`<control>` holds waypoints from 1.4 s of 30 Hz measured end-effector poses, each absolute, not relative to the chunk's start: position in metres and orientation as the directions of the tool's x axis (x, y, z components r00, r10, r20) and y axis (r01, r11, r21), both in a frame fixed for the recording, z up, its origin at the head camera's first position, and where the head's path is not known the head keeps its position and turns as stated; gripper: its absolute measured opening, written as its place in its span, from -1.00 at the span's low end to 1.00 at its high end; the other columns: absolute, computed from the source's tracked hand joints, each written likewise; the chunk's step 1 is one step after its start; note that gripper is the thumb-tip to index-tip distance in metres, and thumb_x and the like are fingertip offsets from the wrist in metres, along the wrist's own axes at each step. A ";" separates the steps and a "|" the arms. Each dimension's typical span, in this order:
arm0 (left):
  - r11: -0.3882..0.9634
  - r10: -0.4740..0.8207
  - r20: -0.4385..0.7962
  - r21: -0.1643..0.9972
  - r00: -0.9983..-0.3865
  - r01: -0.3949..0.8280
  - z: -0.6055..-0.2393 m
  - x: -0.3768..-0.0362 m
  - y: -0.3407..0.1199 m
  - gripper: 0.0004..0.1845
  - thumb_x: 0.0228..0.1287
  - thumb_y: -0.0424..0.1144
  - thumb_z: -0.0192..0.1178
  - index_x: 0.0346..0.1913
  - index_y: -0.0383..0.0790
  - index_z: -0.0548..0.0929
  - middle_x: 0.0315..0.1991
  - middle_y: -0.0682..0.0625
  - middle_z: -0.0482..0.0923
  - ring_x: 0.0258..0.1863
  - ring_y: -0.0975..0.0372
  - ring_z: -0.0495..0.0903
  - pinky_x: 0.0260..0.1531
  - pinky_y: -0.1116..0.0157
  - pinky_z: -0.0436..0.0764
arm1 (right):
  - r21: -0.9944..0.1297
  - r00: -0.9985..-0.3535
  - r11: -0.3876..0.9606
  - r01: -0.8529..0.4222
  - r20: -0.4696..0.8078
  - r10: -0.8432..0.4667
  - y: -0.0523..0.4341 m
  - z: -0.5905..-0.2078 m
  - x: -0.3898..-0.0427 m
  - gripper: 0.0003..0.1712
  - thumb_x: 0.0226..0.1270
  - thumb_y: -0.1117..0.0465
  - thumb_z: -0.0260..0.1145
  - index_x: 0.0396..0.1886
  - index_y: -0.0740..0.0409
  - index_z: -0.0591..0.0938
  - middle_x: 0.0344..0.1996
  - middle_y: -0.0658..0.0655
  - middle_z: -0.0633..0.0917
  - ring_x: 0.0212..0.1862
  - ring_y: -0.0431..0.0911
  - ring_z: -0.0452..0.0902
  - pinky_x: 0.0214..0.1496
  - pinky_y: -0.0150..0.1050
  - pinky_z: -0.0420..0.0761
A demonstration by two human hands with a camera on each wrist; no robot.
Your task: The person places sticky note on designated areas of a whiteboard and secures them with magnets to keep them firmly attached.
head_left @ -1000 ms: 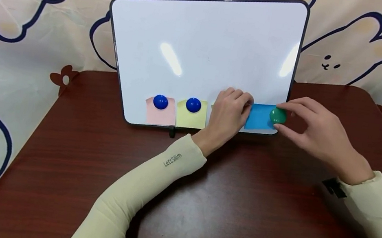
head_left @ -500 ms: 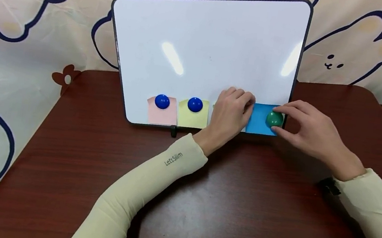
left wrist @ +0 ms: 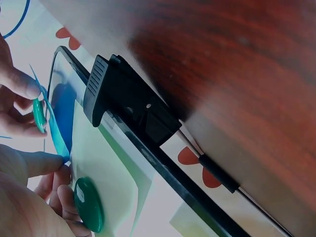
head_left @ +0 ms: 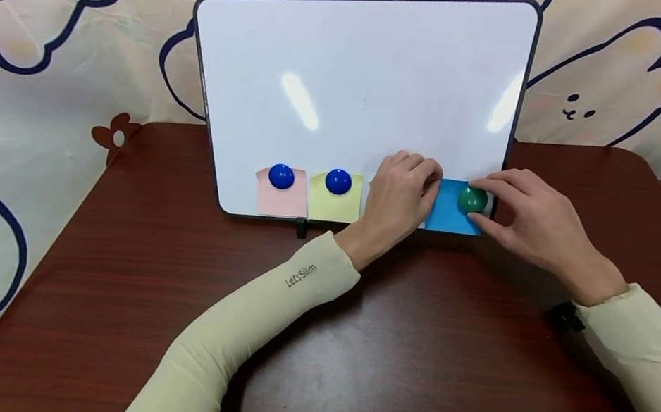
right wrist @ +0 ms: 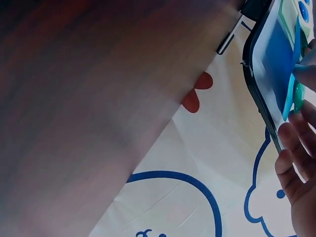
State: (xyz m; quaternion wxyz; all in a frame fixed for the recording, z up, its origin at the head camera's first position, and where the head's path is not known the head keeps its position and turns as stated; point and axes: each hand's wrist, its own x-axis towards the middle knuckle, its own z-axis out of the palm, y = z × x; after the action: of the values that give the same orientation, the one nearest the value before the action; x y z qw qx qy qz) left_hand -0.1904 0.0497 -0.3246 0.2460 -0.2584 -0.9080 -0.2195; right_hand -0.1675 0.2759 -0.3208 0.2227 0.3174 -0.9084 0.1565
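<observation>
A whiteboard (head_left: 356,74) stands upright on the brown table (head_left: 410,360). Along its bottom edge a pink note (head_left: 279,203) and a yellow note (head_left: 333,207) each carry a blue magnet (head_left: 281,176). My right hand (head_left: 475,200) pinches a green magnet (head_left: 471,198) against a blue note (head_left: 444,216) at the board's lower right. My left hand (head_left: 431,178), fingers curled, holds that note's left edge. It covers a pale green note (left wrist: 103,168) bearing a second green magnet (left wrist: 89,205). In the left wrist view the blue note (left wrist: 52,123) bows off the board.
A black clip stand (left wrist: 128,106) props the board from below. A cartoon-print cloth (head_left: 34,83) hangs behind and to the left of the table. Both forearms in cream sleeves (head_left: 262,317) lie over the table's front half.
My right hand has carried the green magnet a little leftward, from the blue note's right edge onto the note. The left hand has stayed put.
</observation>
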 end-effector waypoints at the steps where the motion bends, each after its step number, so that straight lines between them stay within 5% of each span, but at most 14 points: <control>1: 0.770 0.361 0.561 0.272 -0.745 0.578 -0.325 -0.191 0.050 -0.88 0.39 -0.17 0.23 -0.19 -0.09 0.73 -0.22 0.06 0.74 -0.19 0.22 0.58 -0.12 0.36 0.51 | -0.142 -0.697 0.748 -0.649 0.506 -0.508 0.276 -0.321 -0.168 -0.32 -0.07 0.13 0.64 0.12 0.14 0.66 -0.01 0.22 0.66 -0.04 0.04 0.56 -0.09 0.10 0.69; 12: 0.774 0.357 0.561 0.269 -0.747 0.572 -0.325 -0.191 0.050 -0.87 0.40 -0.16 0.22 -0.18 -0.09 0.73 -0.22 0.08 0.74 -0.18 0.23 0.59 -0.11 0.37 0.51 | -0.082 -0.635 0.716 -0.693 0.538 -0.554 0.275 -0.325 -0.175 -0.36 -0.04 0.13 0.62 0.11 0.16 0.67 -0.03 0.22 0.67 -0.09 0.01 0.54 -0.10 0.03 0.68; 42: 0.760 0.361 0.570 0.278 -0.738 0.587 -0.325 -0.191 0.049 -0.89 0.40 -0.18 0.22 -0.20 -0.09 0.73 -0.23 0.07 0.74 -0.20 0.23 0.59 -0.10 0.34 0.51 | -0.083 -0.597 0.681 -0.727 0.566 -0.568 0.266 -0.324 -0.184 -0.35 -0.05 0.15 0.63 0.12 0.15 0.68 -0.02 0.22 0.65 -0.06 0.02 0.55 -0.05 0.04 0.67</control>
State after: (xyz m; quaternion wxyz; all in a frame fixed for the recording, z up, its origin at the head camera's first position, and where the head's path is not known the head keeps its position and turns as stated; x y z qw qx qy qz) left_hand -0.1914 0.0490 -0.3254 0.2498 -0.2620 -0.9043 -0.2264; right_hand -0.1839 0.2657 -0.3243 0.2570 0.3680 -0.8801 0.1546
